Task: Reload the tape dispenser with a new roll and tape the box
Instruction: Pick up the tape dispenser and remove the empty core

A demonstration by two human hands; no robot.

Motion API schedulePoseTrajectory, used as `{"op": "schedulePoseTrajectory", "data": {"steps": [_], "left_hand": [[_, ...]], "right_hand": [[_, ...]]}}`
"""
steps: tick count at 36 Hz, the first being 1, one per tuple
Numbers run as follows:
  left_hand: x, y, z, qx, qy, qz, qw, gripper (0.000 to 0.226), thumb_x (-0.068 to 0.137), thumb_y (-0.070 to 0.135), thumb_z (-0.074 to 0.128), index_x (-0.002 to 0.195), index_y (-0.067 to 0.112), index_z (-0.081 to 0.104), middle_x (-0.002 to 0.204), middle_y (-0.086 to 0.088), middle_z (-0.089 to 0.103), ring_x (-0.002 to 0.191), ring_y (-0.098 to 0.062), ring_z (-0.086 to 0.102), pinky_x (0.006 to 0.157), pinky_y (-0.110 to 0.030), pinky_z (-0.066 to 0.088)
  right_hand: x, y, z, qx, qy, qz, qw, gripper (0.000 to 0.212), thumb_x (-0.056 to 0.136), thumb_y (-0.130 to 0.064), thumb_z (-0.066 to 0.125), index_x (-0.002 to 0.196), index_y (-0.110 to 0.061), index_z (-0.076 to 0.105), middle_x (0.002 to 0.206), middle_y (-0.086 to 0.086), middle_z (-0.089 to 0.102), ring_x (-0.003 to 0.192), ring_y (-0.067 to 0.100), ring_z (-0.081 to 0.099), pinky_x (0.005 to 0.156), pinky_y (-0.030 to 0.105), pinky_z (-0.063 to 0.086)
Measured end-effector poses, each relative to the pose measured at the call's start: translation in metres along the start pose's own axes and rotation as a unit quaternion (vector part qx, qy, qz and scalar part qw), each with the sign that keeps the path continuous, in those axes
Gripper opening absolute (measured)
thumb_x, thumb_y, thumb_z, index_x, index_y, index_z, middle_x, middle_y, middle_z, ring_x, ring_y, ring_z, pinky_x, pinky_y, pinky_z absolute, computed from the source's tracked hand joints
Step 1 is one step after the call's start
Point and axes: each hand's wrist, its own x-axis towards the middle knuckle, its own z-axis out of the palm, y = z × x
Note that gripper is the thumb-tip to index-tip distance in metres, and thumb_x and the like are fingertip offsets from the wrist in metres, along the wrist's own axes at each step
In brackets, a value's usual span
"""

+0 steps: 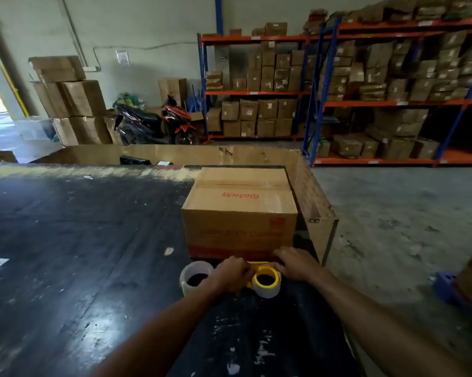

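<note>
A brown cardboard box (240, 210) with red print stands on the black table (79, 254), its top flaps closed. Just in front of it lies a yellow tape dispenser (259, 265) with a pale tape roll (267, 284) on its yellow hub. My left hand (230, 276) grips the dispenser's left side. My right hand (294, 263) rests on its right side, beside the roll and close to the box's bottom edge. A second, clear tape roll (195, 277) stands on the table just left of my left hand.
A large open cardboard bin (305, 180) stands behind and to the right of the box. The table's right edge drops to a concrete floor (392, 227). A blue object (447, 287) lies on the floor. Shelving with cartons (379, 85) and a scooter (158, 123) stand far back.
</note>
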Motion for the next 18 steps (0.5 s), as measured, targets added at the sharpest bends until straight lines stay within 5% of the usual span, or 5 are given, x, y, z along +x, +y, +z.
{"op": "schedulePoseTrajectory", "data": {"steps": [5,7,10,14,18], "left_hand": [[-0.003,0.010,0.033,-0.062,-0.053,-0.117,0.990,0.051,0.106,0.047,0.041,0.073,0.014,0.060,0.091,-0.020,0.077,0.077,-0.030,0.074,0.067,-0.038,0.054],[-0.003,0.018,0.045,-0.141,-0.084,-0.158,0.974,0.048,0.106,0.048,0.040,0.090,0.010,0.064,0.093,-0.022,0.077,0.061,-0.024,0.072,0.070,-0.040,0.059],[-0.004,0.022,0.062,-0.256,-0.058,-0.216,0.941,0.049,0.105,0.047,0.045,0.115,0.002,0.059,0.082,-0.011,0.072,0.050,-0.018,0.068,0.052,-0.034,0.060],[-0.003,0.025,0.076,-0.341,-0.021,-0.244,0.908,0.042,0.104,0.042,0.049,0.109,0.001,0.057,0.082,-0.008,0.067,0.052,-0.017,0.069,0.045,-0.029,0.055],[-0.010,0.028,0.083,-0.404,0.034,-0.240,0.882,0.028,0.103,0.036,0.054,0.096,0.010,0.060,0.082,-0.002,0.067,0.061,-0.018,0.071,0.054,-0.029,0.060]], "right_hand": [[-0.012,-0.002,0.015,0.078,-0.022,0.002,0.997,0.033,0.095,-0.049,0.049,0.111,-0.021,0.058,0.112,0.008,0.066,0.105,0.031,0.064,0.075,0.040,0.050],[-0.014,0.000,0.023,0.125,-0.020,0.008,0.992,0.026,0.095,-0.040,0.054,0.111,-0.019,0.054,0.109,0.010,0.067,0.103,0.033,0.065,0.072,0.041,0.050],[-0.018,-0.001,0.032,0.194,-0.030,0.033,0.980,0.020,0.095,-0.033,0.054,0.109,-0.020,0.048,0.107,0.013,0.068,0.099,0.036,0.066,0.075,0.044,0.053],[-0.021,-0.002,0.034,0.247,-0.034,0.043,0.967,0.019,0.093,-0.022,0.055,0.104,-0.021,0.040,0.100,0.013,0.064,0.093,0.036,0.066,0.070,0.038,0.048],[-0.024,0.003,0.035,0.276,-0.065,0.049,0.958,0.026,0.093,-0.024,0.057,0.103,-0.030,0.034,0.097,0.011,0.064,0.080,0.029,0.071,0.067,0.051,0.061]]}}
